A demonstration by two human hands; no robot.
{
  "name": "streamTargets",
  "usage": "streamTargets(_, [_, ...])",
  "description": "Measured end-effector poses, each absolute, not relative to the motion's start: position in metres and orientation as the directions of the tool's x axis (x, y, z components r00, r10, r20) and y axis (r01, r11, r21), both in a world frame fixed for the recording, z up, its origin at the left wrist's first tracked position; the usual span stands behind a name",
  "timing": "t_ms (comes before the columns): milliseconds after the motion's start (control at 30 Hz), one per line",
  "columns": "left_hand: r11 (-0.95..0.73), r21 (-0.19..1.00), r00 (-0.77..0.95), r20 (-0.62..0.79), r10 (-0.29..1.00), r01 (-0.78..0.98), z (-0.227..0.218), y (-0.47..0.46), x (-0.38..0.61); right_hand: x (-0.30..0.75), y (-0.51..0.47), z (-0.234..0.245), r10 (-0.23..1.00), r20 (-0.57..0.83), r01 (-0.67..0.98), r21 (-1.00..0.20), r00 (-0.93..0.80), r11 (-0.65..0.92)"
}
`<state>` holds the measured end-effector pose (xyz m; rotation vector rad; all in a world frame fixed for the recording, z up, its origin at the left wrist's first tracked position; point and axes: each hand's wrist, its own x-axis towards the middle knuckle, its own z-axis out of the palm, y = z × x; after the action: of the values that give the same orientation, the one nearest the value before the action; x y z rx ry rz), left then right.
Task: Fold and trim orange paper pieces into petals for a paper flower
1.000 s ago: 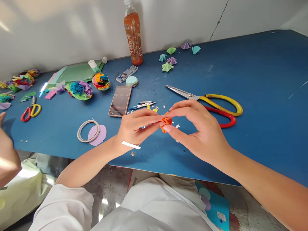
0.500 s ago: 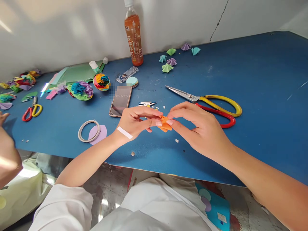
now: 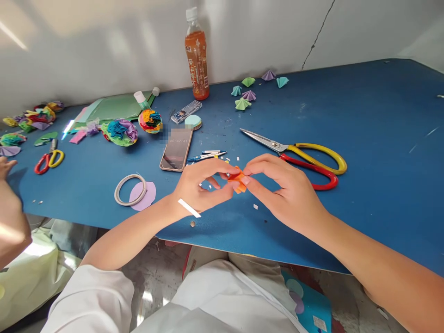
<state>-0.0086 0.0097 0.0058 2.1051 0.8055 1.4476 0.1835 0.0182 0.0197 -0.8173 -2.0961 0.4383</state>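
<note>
A small folded piece of orange paper (image 3: 237, 179) is pinched between both hands above the blue table. My left hand (image 3: 201, 185) grips its left side with thumb and forefinger; a white strip lies on that wrist. My right hand (image 3: 282, 185) pinches its right edge, thumb in front. Just beyond the right hand lie large scissors (image 3: 312, 159) with one yellow and one red handle, blades pointing left. Past the left hand are a phone (image 3: 176, 149) and a blue-and-white pen (image 3: 208, 156). Small white paper scraps surround the hands.
A tape roll (image 3: 120, 190) overlaps a purple paper disc (image 3: 147, 196). Several pleated paper pieces (image 3: 243, 104) lie farther back, near an orange drink bottle (image 3: 197, 64). Paper balls (image 3: 120, 132) and smaller scissors (image 3: 48, 159) are at left, beside another person's hand (image 3: 7, 169).
The orange paper has turned and opened somewhat between my fingers, showing its folds. My left fingers have spread a little behind it. The view has shifted slightly.
</note>
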Motion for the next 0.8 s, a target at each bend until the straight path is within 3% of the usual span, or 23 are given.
streamTargets(200, [-0.809, 0.550, 0.254, 0.769, 0.587, 0.207, 0.004, 0.015, -0.008, 0.182, 0.016, 0.024, 0.684, 0.543, 0.384, -0.570, -0.487, 0.727])
streamTargets(267, [-0.815, 0.537, 0.240, 0.780, 0.577, 0.217, 0.002, 0.017, -0.008, 0.190, 0.022, 0.029, 0.699, 0.501, 0.450, -0.537, -0.510, 0.713])
streamTargets(333, [-0.805, 0.548, 0.229, 0.773, 0.592, 0.228, 0.001, 0.018, -0.008, 0.207, 0.034, 0.035, 0.748, 0.434, 0.614, -0.430, -0.503, 0.662])
streamTargets(400, [-0.778, 0.586, 0.217, 0.748, 0.627, 0.228, 0.001, 0.020, -0.008, 0.227, 0.048, 0.042, 0.829, 0.325, 0.822, -0.206, -0.455, 0.531])
streamTargets(500, [-0.704, 0.674, 0.206, 0.673, 0.710, 0.226, 0.002, 0.023, -0.009, 0.248, 0.064, 0.051, 0.951, 0.105, 0.957, 0.049, -0.291, 0.287])
streamTargets(700, [-0.553, 0.779, 0.236, 0.502, 0.832, 0.296, 0.007, 0.027, -0.013, 0.262, 0.056, 0.049, 0.987, 0.077, 0.989, 0.053, -0.140, 0.136])
streamTargets(800, [-0.516, 0.782, 0.228, 0.463, 0.856, 0.350, 0.007, 0.029, -0.014, 0.282, 0.062, 0.027, 0.954, 0.125, 0.961, 0.071, -0.273, 0.266])
